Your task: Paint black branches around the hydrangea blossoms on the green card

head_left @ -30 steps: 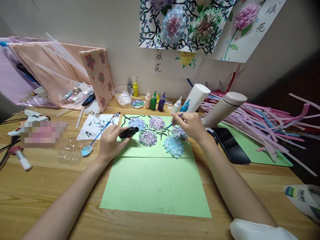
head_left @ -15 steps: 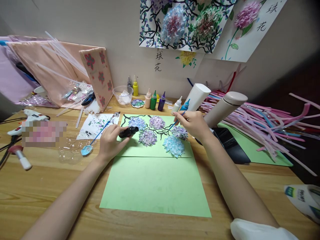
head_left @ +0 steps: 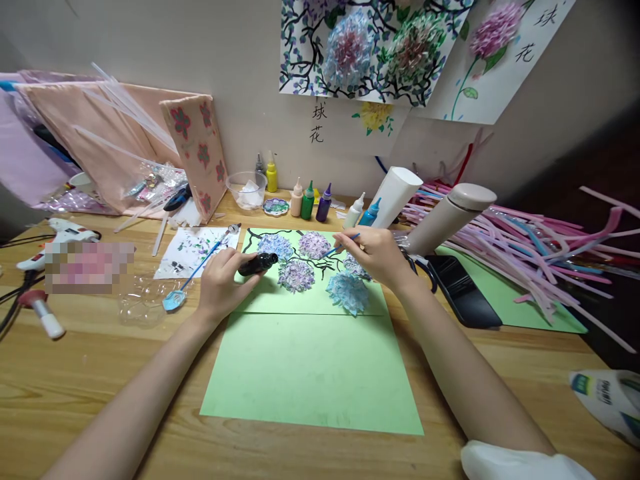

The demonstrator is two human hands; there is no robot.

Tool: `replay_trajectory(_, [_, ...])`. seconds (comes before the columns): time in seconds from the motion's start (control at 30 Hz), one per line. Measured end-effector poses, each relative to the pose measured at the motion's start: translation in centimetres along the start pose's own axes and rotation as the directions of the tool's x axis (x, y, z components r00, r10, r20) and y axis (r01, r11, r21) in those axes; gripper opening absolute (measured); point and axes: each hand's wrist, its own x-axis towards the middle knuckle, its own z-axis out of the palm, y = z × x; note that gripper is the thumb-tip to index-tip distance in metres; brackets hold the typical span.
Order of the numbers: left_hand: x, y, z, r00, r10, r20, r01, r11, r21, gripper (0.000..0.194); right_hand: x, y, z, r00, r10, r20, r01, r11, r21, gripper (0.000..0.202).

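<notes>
My left hand [head_left: 223,279] is closed around a small black paint bottle [head_left: 257,265], tilted to the right over the left side of the green paper [head_left: 320,370]. In my right hand [head_left: 373,255] is a thin blue paintbrush [head_left: 341,245], its tip down at the black painted branches [head_left: 324,265]. Fluffy flower heads lie on the upper part of the paper: a lilac flower [head_left: 314,245], a purple flower [head_left: 296,275] and a light-blue flower [head_left: 349,292] among them. Another purple flower is partly hidden under my right hand.
Behind the paper stand a green paint bottle [head_left: 307,201], a purple one [head_left: 324,204] and several others. A paint-stained sheet [head_left: 193,252], a second brush [head_left: 206,261] and a glue gun [head_left: 67,233] lie left. To the right are a phone [head_left: 463,290], a flask [head_left: 453,217] and pipe cleaners [head_left: 530,247].
My right hand has moved left with the paintbrush, its tip shifting along the branches towards the lilac flower. My left hand with the black bottle stays in place.
</notes>
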Motion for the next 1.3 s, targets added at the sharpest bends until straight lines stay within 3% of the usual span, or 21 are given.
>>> replay_trajectory(0.4, [0.0,0.0,0.0,1.0,-0.023,0.021,0.023,1.0,-0.008,0.024,0.0,0.1,-0.2,0.997,0.007,0.083,-0.004,0.999,-0.038,0.035])
replay_trajectory(0.63, [0.0,-0.1,0.0,1.0,-0.016,0.021,0.016,1.0,-0.009,0.025,0.1,-0.3,-0.4,0.999,-0.018,0.047,0.019,0.999,-0.038,0.036])
replay_trajectory(0.87, [-0.1,0.0,-0.1,1.0,-0.016,0.016,0.016,1.0,-0.013,0.025,0.1,-0.3,-0.2,0.996,-0.005,0.094,0.009,0.999,-0.04,0.036])
replay_trajectory(1.13, [-0.3,0.7,-0.3,0.996,-0.082,-0.025,0.081,0.996,-0.03,0.022,0.3,-2.1,-1.8,0.998,-0.014,-0.065,0.015,1.0,0.024,0.035])
replay_trajectory(1.3, [-0.8,0.4,-0.4,0.983,-0.171,-0.062,0.162,0.977,-0.137,0.024,0.4,-3.2,-3.1,0.982,-0.048,-0.182,0.058,0.997,0.054,0.028])
